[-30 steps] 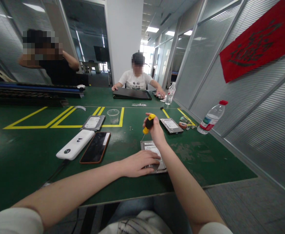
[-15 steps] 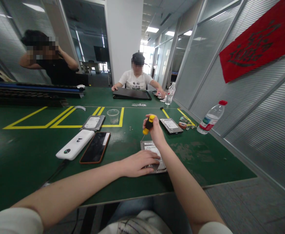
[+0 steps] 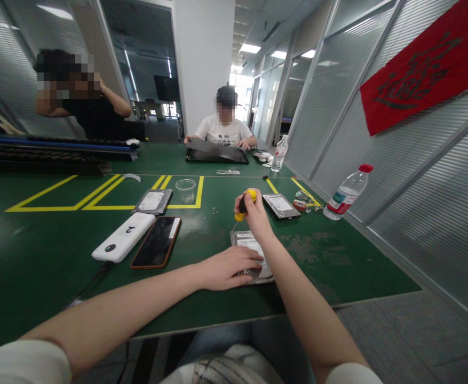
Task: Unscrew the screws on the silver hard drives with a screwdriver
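Note:
A silver hard drive (image 3: 266, 273) with a white label lies on the green table (image 3: 201, 309) in front of me. My left hand (image 3: 229, 268) rests flat across it, fingers stretched out over the label. Above its far edge, my right hand (image 3: 256, 213) is closed around the handle of a yellow and black screwdriver (image 3: 240, 217). The screwdriver's thin shaft slants down to the drive's far left corner; the exact contact of the tip is too small to make out. Several tiny screws (image 3: 214, 211) lie on the table beyond the drive.
Left of me lie a white power bank (image 3: 124, 237) with a cable and a phone (image 3: 156, 242). Further drives (image 3: 152, 201) (image 3: 282, 206) flank a clear plastic cup (image 3: 186, 191). A water bottle (image 3: 348, 193) stands right. Two people sit across, one handling a dark panel (image 3: 213, 149).
My right hand has turned slightly around the screwdriver handle, its shaft staying at the same corner. My left hand has not moved. The person opposite has lifted the dark panel's edge.

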The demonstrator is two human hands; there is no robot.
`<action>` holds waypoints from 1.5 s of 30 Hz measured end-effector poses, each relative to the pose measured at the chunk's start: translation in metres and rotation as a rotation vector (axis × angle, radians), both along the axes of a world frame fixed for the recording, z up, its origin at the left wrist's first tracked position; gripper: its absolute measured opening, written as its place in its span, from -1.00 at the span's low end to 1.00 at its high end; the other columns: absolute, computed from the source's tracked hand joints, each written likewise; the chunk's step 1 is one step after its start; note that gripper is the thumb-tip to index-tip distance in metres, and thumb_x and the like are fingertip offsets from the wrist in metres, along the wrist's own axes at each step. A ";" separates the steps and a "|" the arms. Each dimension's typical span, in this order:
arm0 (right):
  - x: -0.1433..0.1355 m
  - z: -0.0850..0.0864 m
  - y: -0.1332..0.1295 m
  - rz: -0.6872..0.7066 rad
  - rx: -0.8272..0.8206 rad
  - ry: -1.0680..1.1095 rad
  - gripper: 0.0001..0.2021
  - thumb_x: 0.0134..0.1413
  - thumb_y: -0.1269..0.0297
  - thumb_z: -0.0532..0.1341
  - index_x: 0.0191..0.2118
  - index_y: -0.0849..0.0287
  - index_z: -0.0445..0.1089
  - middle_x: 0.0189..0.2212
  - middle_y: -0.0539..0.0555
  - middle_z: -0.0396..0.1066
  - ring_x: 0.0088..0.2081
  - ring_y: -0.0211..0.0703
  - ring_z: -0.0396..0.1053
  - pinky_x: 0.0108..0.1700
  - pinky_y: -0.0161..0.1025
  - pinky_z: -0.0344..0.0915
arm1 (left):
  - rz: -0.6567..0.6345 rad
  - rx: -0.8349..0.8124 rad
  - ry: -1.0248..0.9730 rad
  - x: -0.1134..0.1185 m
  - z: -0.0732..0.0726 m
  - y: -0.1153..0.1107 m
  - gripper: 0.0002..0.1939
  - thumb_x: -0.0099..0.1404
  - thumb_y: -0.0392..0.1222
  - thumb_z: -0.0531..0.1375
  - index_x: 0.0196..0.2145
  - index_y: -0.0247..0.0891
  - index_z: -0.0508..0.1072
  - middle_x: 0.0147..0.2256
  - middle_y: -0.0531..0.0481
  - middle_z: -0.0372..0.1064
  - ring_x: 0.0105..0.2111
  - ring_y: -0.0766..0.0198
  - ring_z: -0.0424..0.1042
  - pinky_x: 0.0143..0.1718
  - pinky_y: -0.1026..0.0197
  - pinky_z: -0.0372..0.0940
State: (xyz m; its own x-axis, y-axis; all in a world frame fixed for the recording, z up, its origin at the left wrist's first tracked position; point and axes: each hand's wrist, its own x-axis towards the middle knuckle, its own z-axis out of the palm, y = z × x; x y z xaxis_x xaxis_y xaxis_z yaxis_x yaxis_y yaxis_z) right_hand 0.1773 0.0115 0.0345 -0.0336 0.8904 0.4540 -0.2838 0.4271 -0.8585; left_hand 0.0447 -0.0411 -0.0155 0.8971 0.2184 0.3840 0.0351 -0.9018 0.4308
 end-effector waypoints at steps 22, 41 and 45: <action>0.060 0.028 0.008 -0.365 0.100 0.137 -0.61 0.09 -0.21 0.07 -0.29 0.03 0.12 -0.52 -0.14 0.27 -0.61 -0.39 0.23 -0.61 -0.41 0.12 | -0.006 -0.003 0.018 -0.001 0.001 0.001 -0.67 0.46 -0.13 0.01 0.10 -0.26 0.32 0.14 -0.23 0.29 0.18 0.06 0.23 0.23 -0.01 0.08; 0.046 0.002 0.000 -0.434 0.100 0.109 -0.68 0.12 -0.12 0.08 -0.29 0.03 0.16 -0.54 -0.13 0.28 -0.62 -0.39 0.19 -0.59 -0.38 0.09 | 0.009 -0.005 0.008 -0.002 0.000 0.001 -0.67 0.47 -0.11 0.01 0.10 -0.24 0.33 0.16 -0.20 0.28 0.18 0.08 0.23 0.23 0.01 0.07; 0.046 0.002 0.001 -0.439 0.098 0.118 -0.69 0.13 -0.11 0.08 -0.29 0.04 0.16 -0.54 -0.13 0.29 -0.62 -0.38 0.21 -0.58 -0.37 0.09 | 0.007 -0.002 0.016 -0.001 0.001 0.001 -0.67 0.47 -0.11 0.01 0.10 -0.26 0.33 0.15 -0.21 0.29 0.18 0.07 0.23 0.23 0.00 0.07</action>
